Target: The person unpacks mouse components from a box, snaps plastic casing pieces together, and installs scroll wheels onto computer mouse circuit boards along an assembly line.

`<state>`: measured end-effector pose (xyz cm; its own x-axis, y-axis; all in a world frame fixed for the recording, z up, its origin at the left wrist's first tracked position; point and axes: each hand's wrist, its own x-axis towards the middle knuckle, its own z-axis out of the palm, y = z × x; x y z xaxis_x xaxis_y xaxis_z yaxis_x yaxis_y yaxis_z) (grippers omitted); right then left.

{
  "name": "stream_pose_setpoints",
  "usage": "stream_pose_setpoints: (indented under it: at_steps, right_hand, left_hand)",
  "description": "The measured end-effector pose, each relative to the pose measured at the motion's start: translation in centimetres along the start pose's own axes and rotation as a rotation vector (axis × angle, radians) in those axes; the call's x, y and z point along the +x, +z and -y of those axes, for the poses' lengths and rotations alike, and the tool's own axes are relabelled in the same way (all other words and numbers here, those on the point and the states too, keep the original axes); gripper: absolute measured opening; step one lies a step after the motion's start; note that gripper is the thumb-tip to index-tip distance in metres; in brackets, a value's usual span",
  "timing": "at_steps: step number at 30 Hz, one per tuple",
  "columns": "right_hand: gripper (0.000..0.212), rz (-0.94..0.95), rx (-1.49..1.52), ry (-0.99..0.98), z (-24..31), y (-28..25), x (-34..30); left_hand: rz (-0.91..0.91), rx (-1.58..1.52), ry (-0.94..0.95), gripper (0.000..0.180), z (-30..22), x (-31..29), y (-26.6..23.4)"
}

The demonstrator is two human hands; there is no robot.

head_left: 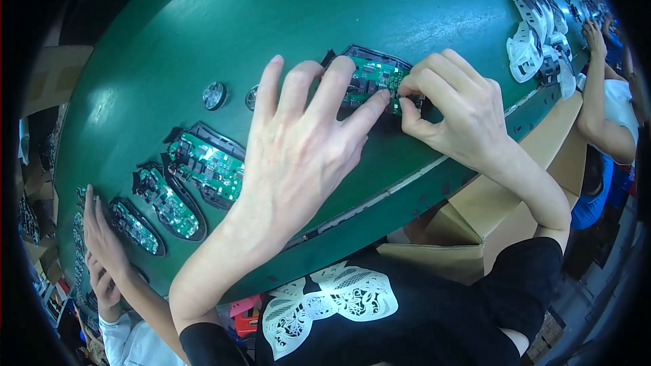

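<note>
A green circuit board point(373, 76) sits in a black plastic housing on the green table, partly covered by my hands. My left hand point(298, 129) lies over its left part with fingers stretched and spread, and the thumb tip rests on the board. At the board's right end, my right hand point(461, 105) has its thumb and forefinger brought together in a pinch. Whatever is between those fingertips is too small to make out. Beside my left forearm lies another housing with a board point(207, 163), partly hidden by the arm.
More boarded housings point(169, 203) lie in a row at the left, near a co-worker's hands point(102, 244). A small round part point(214, 95) lies left of my left hand. White plastic shells point(532, 44) are piled at the far right. An open cardboard box point(468, 230) stands below the table edge.
</note>
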<state>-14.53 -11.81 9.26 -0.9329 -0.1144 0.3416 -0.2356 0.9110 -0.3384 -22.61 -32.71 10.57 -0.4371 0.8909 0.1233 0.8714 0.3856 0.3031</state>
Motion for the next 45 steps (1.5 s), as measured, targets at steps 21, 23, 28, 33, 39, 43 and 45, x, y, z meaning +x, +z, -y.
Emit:
stream_pose_setpoints:
  at_steps: [21, 23, 28, 33, 39, 43, 45]
  right_hand:
    - [0.024, 0.105, -0.053, 0.091, -0.3, -2.9, -0.8]
    - [0.038, 0.111, -0.079, 0.044, 0.7, -3.0, -1.8]
    - [0.044, 0.095, -0.183, -0.075, -0.5, -1.5, -1.9]
    - [0.035, 0.044, -0.279, 0.179, -10.2, -2.2, 2.7]
    - [0.039, 0.132, -0.346, 0.276, -16.0, -0.7, 6.2]
    - [0.039, 0.097, -0.447, 0.212, -15.3, -2.4, 6.5]
    - [0.041, 0.058, -0.343, 0.103, -9.5, -3.2, 7.5]
  left_hand:
    - [-0.056, -0.067, 0.033, 0.058, 0.4, 0.7, 0.2]
    - [-0.078, -0.126, 0.039, 0.065, 0.6, 0.6, -1.3]
    - [-0.255, -0.076, -0.145, 0.060, 0.6, -2.4, -7.9]
    - [-0.360, -0.085, -0.331, 0.055, 0.3, -7.1, -8.4]
    - [-0.373, -0.079, -0.540, 0.050, 1.8, -11.4, -7.3]
    - [-0.384, 0.007, -0.567, 0.050, 2.9, -12.3, -6.5]
    - [-0.331, 0.029, -0.574, 0.052, 2.9, -12.7, -6.4]
